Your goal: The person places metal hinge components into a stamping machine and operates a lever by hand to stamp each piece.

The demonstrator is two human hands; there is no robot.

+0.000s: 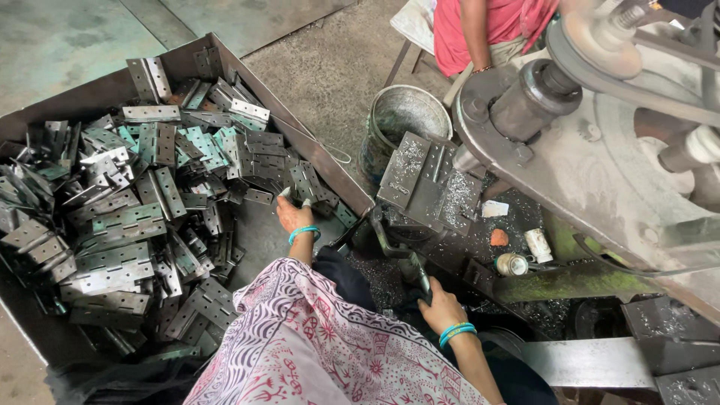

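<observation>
**Hinge bin and press station, seen from above**

Left hand: centre of the frame, turquoise bangle at the wrist, reaching into the metal bin; fingers curled onto a hinge at the right edge of the pile, though how firm the grip is cannot be told

Hinges: grey steel, punched with holes, heaped loose across the left half of the frame inside the bin

Right hand: lower centre-right, two turquoise bangles, closed around a dark lever handle rising up and left toward the machine

Machine: upper right, heavy grey casting with belt wheel; metal shavings on its bed

Bucket: upper centre, dented metal, on the concrete floor

Second person: top edge, red garment, seated
</observation>
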